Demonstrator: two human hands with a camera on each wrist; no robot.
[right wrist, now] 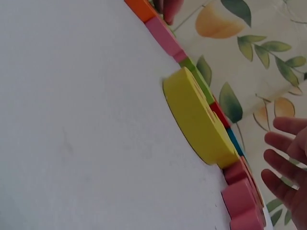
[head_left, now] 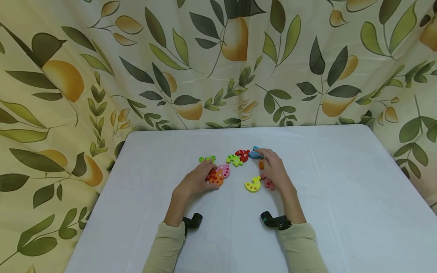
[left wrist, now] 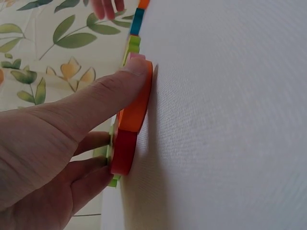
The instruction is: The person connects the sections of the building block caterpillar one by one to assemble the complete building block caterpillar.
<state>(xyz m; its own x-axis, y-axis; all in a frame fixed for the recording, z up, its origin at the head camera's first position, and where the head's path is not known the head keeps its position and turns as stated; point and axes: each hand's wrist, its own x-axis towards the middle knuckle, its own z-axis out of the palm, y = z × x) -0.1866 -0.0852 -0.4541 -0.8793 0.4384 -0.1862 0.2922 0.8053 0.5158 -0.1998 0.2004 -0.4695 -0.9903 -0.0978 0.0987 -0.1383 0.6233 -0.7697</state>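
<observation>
Small, flat animal-shaped toy pieces lie in a loose arc on the white table. My left hand [head_left: 194, 180] grips an orange piece [left wrist: 139, 103] and a red piece [left wrist: 124, 152] beside it, thumb on the orange one, fingertips at the red one. A pink spotted piece [head_left: 224, 171] touches the orange one, and a green piece [head_left: 206, 159] lies beyond the fingers. My right hand [head_left: 275, 169] hovers with spread, relaxed fingers, near a blue piece [head_left: 254, 153], a small orange piece [head_left: 261, 164] and a darker pink piece [head_left: 269, 184]. A yellow spotted piece [right wrist: 192, 115] lies left of it.
A striped green piece [head_left: 234, 160] and a red striped piece [head_left: 242, 155] sit between the hands, farther back. The white table [head_left: 358, 197] ends at a leaf-patterned curtain [head_left: 218, 64]. Dark cameras are strapped to both wrists.
</observation>
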